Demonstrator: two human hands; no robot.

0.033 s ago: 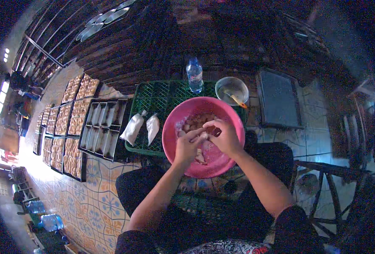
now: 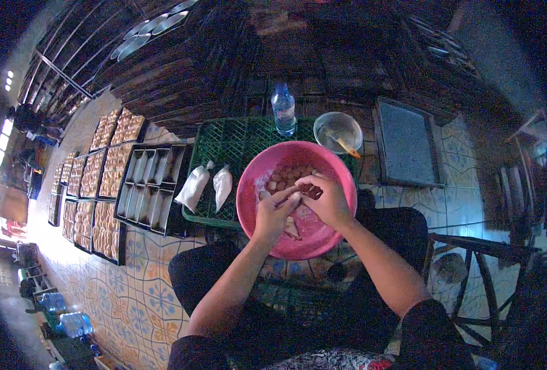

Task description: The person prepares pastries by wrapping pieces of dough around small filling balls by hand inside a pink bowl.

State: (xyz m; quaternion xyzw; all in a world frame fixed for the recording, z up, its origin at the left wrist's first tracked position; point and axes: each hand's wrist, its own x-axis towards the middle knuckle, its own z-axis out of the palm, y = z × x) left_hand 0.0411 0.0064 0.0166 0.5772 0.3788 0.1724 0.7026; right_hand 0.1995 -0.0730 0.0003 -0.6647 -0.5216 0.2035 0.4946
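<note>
Brownish round lumps [image 2: 281, 179] lie heaped along the far side of the pink basin [image 2: 313, 239], with white powder [image 2: 261, 183] at their left and a pale scrap [image 2: 292, 229] nearer the person. The left hand [image 2: 274, 213] and right hand [image 2: 330, 200] meet over the basin, fingertips together, just on the near side of the heap; whether they pinch a lump I cannot tell, as the fingers cover the spot. Behind the basin, a round bowl [image 2: 327, 122] holds an orange-tipped utensil [image 2: 349, 148]; two tied bags [image 2: 193, 188] of white stuff lie on the green crate [image 2: 230, 132].
</note>
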